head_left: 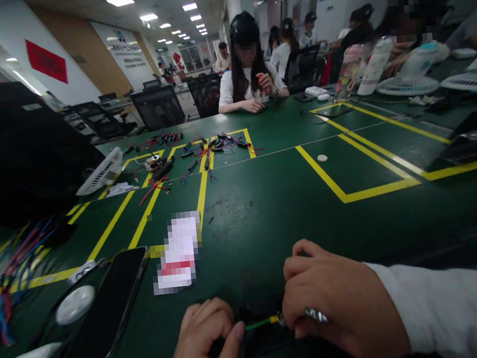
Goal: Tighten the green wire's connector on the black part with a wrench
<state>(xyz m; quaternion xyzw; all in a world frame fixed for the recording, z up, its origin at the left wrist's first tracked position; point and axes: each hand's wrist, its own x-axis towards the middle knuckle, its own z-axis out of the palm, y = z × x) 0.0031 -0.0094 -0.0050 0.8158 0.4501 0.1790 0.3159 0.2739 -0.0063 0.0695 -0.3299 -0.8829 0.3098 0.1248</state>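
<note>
Both hands sit at the bottom edge, low over a green mat (268,221) that is matte, scuffed and crossed by glossy yellow tape lines. Between them runs a thin green wire (258,324), smooth-coated and straight, with a short yellowish end where it meets a small metal tip. It lies just above a dark rectangular block (262,340) (too shadowed to make out). The left hand (206,342) has thumb and forefinger pinched together on the wire's left end, the other fingers curled in. The right hand (339,304) is closed into a loose fist, fingertips pressed on the wire's right end and on a shiny silver tool (316,314) that pokes out between the fingers; a white sleeve covers the wrist. Left of the hands lies a flat black phone (107,310), glassy and face up, beside a round white cap (75,304). Farther up the mat, red, blue and black wires (202,151) lie scattered in a loose tangle.
</note>
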